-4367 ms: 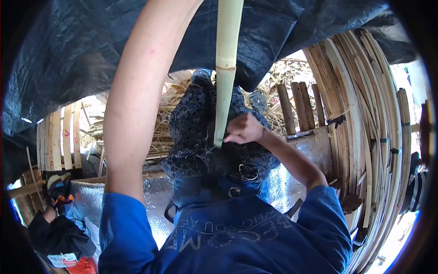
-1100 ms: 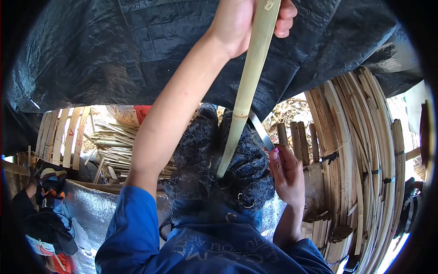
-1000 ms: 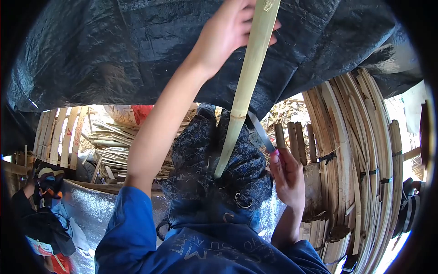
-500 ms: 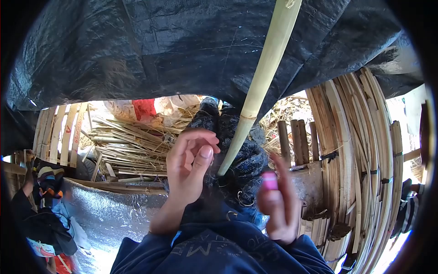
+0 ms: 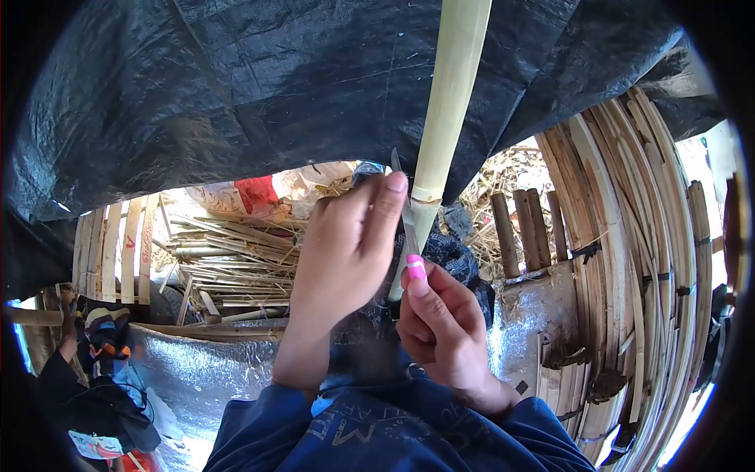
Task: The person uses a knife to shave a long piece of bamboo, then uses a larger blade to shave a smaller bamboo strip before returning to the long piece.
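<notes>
A knife with a pink handle is held in my right hand, its narrow blade pointing up and away from me. My left hand is closed over the upper blade, thumb across it, with the tip showing past the fingers. The contact under those fingers is hidden. Just behind and to the right of the blade, a pale green bamboo pole slants down toward my lap, a node ring partway along it. Its lower end is partly covered by my hands.
Dark plastic sheeting hangs across the front. Split bamboo strips lie piled at left; tied bundles of slats stand at right. Silver foil-like sheet covers a surface at lower left, near another person's arm.
My left hand has turned over, moved up and right, and closed at the knife blade. My right hand has moved inward and up with the knife. The pole appears slightly further left.
</notes>
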{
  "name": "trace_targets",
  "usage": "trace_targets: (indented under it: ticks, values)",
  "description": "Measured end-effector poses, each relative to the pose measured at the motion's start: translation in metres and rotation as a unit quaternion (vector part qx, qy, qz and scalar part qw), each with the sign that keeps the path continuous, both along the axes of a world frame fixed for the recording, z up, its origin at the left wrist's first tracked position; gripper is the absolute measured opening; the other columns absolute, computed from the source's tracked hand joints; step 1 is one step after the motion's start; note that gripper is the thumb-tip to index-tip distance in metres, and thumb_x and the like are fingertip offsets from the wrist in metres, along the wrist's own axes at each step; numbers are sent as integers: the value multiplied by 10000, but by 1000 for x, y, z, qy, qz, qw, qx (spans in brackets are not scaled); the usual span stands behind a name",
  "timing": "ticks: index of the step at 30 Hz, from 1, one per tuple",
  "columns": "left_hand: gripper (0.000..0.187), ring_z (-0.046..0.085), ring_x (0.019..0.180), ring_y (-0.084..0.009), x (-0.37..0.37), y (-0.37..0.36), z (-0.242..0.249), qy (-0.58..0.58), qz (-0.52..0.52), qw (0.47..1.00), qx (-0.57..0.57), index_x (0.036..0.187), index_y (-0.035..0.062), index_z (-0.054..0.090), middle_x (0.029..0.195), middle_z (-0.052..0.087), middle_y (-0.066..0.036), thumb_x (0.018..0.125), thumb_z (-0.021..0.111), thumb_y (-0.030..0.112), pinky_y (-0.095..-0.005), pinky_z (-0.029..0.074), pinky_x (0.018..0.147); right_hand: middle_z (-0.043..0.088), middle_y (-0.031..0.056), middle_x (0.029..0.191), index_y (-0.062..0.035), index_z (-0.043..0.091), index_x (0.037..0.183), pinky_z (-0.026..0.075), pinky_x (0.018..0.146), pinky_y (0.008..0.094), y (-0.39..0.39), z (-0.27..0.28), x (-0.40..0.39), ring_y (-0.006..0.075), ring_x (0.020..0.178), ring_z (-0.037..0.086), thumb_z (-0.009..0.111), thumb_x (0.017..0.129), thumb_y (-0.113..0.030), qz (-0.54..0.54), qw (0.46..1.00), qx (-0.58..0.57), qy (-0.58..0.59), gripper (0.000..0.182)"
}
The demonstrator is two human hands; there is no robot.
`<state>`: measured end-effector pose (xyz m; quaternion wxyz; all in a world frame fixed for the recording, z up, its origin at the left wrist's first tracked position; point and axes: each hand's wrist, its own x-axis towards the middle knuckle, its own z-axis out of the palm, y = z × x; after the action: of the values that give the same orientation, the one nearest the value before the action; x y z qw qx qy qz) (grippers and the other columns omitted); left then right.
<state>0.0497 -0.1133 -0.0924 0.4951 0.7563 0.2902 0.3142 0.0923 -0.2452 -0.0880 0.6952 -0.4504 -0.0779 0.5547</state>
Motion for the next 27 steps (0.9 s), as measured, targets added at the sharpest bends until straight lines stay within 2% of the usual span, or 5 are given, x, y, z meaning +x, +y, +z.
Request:
trace_targets:
  ticks: [1,5,12,21,27]
  values:
    - [349,481,419,-241,1,0,1,20,-21,999,24,692,17,490,489,449,-126,967,483,232,-333,344,445,348,-33,586,-68,486,1021,163,366,190,-1,1,0,22,420,226,463,983,-213,-8,1000,6,16,152]
    - [255,510,408,-321,3,-8,-6,46,-24,995,82,766,26,491,495,454,-153,965,466,183,-386,347,404,349,-33,583,-49,494,1019,172,370,193,-5,-13,-5,25,423,235,469,979,-224,-25,999,19,36,181]
    - [272,498,392,-302,-2,-28,-36,28,7,999,45,742,31,458,486,441,-146,972,446,176,-375,343,395,351,-29,567,-39,491,973,176,371,200,-14,-32,-8,35,411,238,438,990,-256,14,1000,-18,4,224]
    - [312,538,434,-289,17,-10,-7,54,23,997,60,723,22,505,497,491,-138,970,445,202,-390,377,439,289,-38,511,-75,435,851,151,349,214,1,-6,8,42,382,177,405,992,-341,18,998,18,62,303]
    - [309,549,556,-401,13,-7,-60,106,1,992,66,753,0,533,604,547,-210,963,434,204,-463,424,531,296,-52,536,-110,441,832,147,349,220,0,-36,6,46,391,218,424,987,-333,-4,986,-50,160,273]
